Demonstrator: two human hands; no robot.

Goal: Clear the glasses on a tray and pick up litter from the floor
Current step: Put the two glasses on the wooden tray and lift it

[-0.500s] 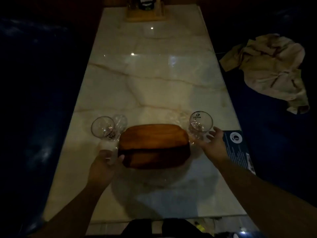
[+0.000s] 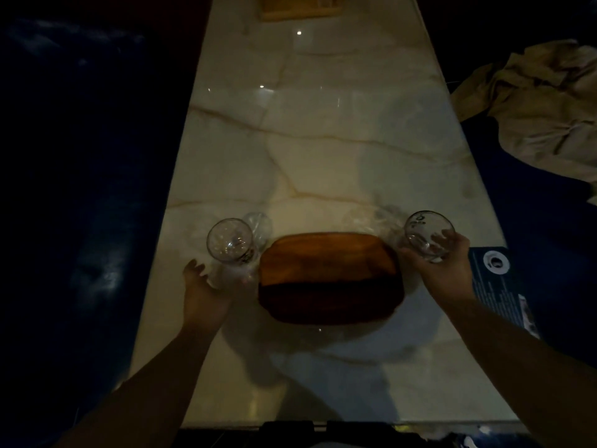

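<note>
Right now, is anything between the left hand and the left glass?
Nothing visible. The left hand is open just beside the left glass, with only bare table between them. The tray lies on the glass's other side.

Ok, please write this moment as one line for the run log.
right hand: closed around right glass | left hand: open, beside left glass | wooden tray: empty, on marble table
</note>
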